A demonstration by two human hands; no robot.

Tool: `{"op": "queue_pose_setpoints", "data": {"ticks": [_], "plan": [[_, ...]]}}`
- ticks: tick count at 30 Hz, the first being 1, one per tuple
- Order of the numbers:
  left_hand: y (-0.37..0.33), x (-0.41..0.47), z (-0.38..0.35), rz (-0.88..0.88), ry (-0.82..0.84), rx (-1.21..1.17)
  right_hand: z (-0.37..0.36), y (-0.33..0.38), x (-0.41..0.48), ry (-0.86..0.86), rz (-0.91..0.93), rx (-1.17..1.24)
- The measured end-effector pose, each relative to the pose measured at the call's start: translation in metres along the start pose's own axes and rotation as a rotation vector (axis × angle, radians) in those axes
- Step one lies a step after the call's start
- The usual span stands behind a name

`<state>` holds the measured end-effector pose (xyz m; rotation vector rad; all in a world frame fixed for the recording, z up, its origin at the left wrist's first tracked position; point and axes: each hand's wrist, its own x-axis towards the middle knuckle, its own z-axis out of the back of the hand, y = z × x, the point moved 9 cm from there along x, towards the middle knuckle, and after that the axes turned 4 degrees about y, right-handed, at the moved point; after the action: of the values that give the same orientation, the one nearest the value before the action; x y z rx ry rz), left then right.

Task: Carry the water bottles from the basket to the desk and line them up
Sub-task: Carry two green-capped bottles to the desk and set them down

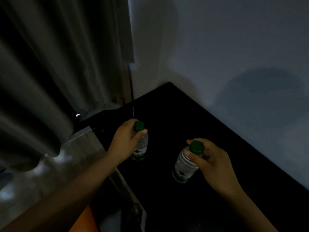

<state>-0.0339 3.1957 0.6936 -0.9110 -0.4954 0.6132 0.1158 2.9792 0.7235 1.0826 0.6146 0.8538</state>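
**Two green-capped bottles held over a black corner surface**

The black surface (192, 124) sits in a dim corner, its far corner pointing at a pale wall (225, 47) and its right edge running along that wall. Grey curtains (55, 64) hang to the left, above a pale floor (50, 173) that shows beyond the surface's left edge. The middle and far part of the surface lie bare and dark.

The left hand (124, 142) is closed around the neck of a clear water bottle (141, 148) with a green cap, close to the left edge. The right hand (209, 159) grips a second water bottle (184, 166) by its neck, tilted, nearer the front. Whether either bottle's base touches the surface cannot be told. The two are well apart.
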Motion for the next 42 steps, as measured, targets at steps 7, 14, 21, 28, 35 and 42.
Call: {"op": "queue_pose_setpoints", "data": {"ticks": [7, 14, 21, 28, 35, 42], "plan": [[0.031, 0.055, 0.001, 0.018, 0.02, -0.019, -0.02, -0.016, 0.035, -0.006, -0.092, -0.095], [0.056, 0.088, -0.003, 0.027, 0.008, -0.036, -0.035, -0.018, 0.058, 0.002, -0.074, -0.065], [0.069, 0.1, -0.004, 0.048, -0.008, -0.057, -0.043, -0.023, 0.081, 0.021, -0.086, -0.043], [0.078, 0.1, -0.01, 0.044, 0.005, -0.031, -0.052, -0.009, 0.119, 0.019, 0.026, -0.204], [0.086, 0.092, -0.006, 0.046, -0.001, -0.028, -0.067, -0.022, 0.165, 0.039, -0.01, -0.149], [0.081, 0.094, -0.006, 0.038, 0.009, 0.008, -0.08, -0.025, 0.194, 0.026, 0.003, -0.233]]}}
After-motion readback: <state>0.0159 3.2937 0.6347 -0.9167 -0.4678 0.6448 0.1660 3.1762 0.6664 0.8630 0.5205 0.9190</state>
